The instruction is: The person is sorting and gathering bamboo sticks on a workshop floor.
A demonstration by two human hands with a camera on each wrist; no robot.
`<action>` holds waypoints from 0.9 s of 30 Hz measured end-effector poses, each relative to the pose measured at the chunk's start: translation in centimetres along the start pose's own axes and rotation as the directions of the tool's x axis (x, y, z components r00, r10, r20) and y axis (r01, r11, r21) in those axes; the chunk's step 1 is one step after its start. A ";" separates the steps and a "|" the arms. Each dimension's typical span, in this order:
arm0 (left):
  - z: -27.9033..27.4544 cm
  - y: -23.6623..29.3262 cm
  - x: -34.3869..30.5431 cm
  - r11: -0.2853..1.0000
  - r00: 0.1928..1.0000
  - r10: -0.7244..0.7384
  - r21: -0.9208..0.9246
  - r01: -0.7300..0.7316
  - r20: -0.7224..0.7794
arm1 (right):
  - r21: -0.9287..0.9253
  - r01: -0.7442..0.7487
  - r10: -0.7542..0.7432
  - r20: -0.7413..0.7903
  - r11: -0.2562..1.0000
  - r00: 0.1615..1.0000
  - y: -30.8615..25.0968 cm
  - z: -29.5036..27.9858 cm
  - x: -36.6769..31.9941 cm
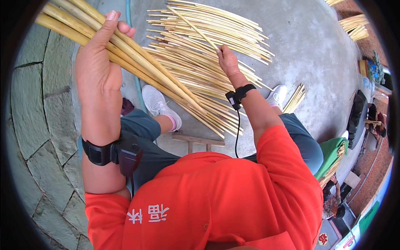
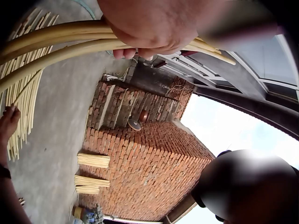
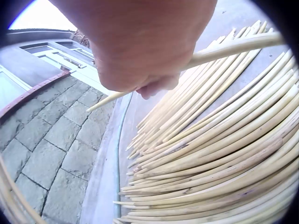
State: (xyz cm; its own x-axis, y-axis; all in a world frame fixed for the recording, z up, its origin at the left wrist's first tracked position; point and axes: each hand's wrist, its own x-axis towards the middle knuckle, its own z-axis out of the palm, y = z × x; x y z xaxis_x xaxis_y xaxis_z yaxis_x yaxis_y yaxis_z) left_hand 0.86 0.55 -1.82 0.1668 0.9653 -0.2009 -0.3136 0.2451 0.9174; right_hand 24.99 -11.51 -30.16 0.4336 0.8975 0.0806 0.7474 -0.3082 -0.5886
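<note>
My left hand (image 1: 98, 62) is raised at the upper left, gripping several long pale-yellow sticks (image 1: 146, 62), thumb laid across them. In the left wrist view these sticks (image 2: 60, 36) run out on both sides of the fist. My right hand (image 1: 229, 62) holds a single thin stick (image 1: 191, 27) near one end, above the spread of sticks (image 1: 187, 58) on the floor. The right wrist view shows that stick (image 3: 233, 50) passing through the curled fingers, its thinner tip sticking out on the other side.
A small wooden stool (image 1: 199, 141) stands between the shoes (image 1: 160, 106). Another small stick bundle (image 1: 295, 99) lies by the right shoe. A blue hose (image 1: 138, 93) runs along the stone paving (image 1: 29, 96). More bundles (image 2: 93, 160) lean against a brick wall (image 2: 140, 172).
</note>
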 end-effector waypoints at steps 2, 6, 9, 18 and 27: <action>0.1 -0.2 0.2 0.999 0.999 -0.044 0.000 0.044 -0.015 | 0.363 -0.175 0.180 0.019 0.915 0.983 -3.5 -2.1 0.4; 0.3 -0.6 0.2 0.999 0.999 -0.033 -0.004 0.033 0.043 | 0.785 -0.267 0.098 0.257 0.560 0.961 -10.7 -6.0 0.0; 0.6 -0.2 -0.1 0.998 0.995 -0.038 0.054 0.033 0.091 | 0.837 -0.172 -0.078 0.247 0.520 0.966 -15.5 -8.0 -1.5; -0.1 -1.0 0.9 0.998 0.971 -0.068 0.013 0.067 0.230 | 0.848 -0.120 -0.116 0.208 0.517 0.971 -19.6 -8.0 -4.2; 0.3 -1.3 0.8 0.999 0.994 0.036 0.016 -0.038 0.105 | 0.852 0.090 -0.302 0.082 0.516 0.950 -17.2 -5.4 -3.3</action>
State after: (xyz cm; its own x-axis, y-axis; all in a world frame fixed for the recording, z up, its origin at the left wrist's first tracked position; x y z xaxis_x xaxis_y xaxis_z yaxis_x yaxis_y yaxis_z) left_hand 1.67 0.95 -3.10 0.2529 0.9587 -0.1300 -0.3044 0.2064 0.9299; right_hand 13.46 -10.89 -15.96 0.1449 0.9714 0.1880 -0.0046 0.1907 -0.9816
